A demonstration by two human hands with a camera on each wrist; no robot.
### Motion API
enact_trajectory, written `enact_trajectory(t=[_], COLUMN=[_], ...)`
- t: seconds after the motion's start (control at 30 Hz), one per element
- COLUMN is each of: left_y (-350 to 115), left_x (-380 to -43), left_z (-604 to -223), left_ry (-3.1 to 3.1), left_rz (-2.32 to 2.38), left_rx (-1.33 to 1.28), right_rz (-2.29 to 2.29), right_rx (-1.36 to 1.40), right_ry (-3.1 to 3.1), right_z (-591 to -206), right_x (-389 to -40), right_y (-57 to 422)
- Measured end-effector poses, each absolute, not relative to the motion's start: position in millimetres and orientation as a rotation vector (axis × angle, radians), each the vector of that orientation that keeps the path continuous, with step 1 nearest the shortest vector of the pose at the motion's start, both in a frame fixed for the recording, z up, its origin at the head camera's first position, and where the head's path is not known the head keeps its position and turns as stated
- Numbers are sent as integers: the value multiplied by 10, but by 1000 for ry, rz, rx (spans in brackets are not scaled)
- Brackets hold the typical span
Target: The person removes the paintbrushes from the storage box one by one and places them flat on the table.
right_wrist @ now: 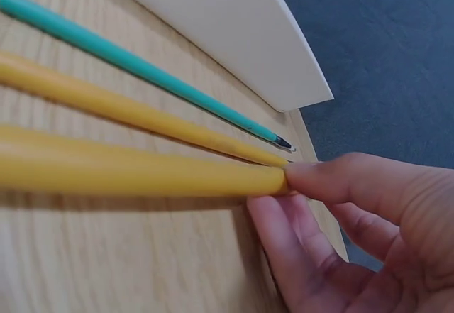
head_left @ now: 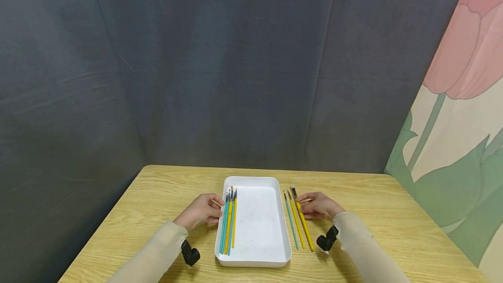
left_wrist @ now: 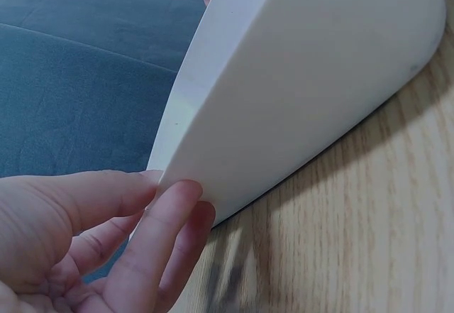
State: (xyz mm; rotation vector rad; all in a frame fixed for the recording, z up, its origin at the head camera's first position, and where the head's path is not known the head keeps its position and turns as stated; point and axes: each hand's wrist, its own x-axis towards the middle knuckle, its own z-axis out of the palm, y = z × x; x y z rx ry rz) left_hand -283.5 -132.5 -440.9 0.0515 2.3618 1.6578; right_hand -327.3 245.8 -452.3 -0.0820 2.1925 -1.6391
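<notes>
The right hand [head_left: 319, 205] pinches the thick brush [head_left: 306, 230] high on its handle, right of the tray [head_left: 259, 230], bristles [head_left: 292, 186] toward the tabletop's [head_left: 377, 213] far edge. Likely light, stiff, smooth; that hold spares the bristles. The left hand [head_left: 201, 210] pinches the tray's left rim.

Dark blue-grey curtain [head_left: 243, 69], fills upper left and centre of head frame; seam running down right of centre, faint creases at left

Cream backdrop [head_left: 479, 117] along right edge; large pink tulip [head_left: 457, 56] at upper right, green stem [head_left: 426, 130] below it, broad green leaves [head_left: 452, 187] at lower right

Light wood table [head_left: 385, 213] across lower frame, grain visible, far corners rounded
</notes>
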Motion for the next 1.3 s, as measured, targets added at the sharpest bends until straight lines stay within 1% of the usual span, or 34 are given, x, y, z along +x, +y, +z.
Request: enact_trajectory(t=[1.3], left_y=[-1337], left_x=[-2826], left_z=[-4424], left_ry=[2374], left_rz=[1669], left_rx=[57], right_rz=[-1554], right_rx=[12], right_ry=[2302], right_z=[-4532], right_x=[-3248], right_y=[2351])
